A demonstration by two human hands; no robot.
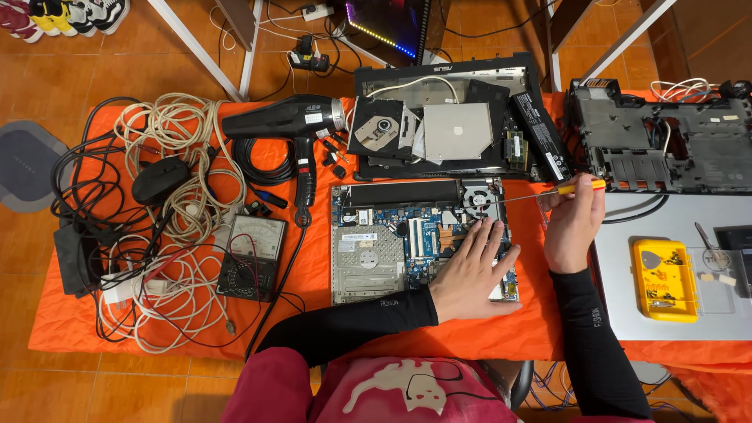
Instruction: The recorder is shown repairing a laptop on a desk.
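Hands: left (470,270) flat on one motherboard (392,239); right (573,223) grips one screwdriver (548,190).

Informal electronics repair station on a tiled floor; orange cloth (78,329) bearing an opened laptop (415,239), analogue multimeter (252,257), coiled cables (172,235), stripped laptop chassis (666,145); shoes (63,16) nearby.

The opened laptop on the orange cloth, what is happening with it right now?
A person works on the opened laptop, its circuit board exposed. The left hand lies flat on the board's right part. The right hand holds a screwdriver with a yellow and red handle, its tip pointing at the fan. A hair dryer, a multimeter and cables lie to the left.
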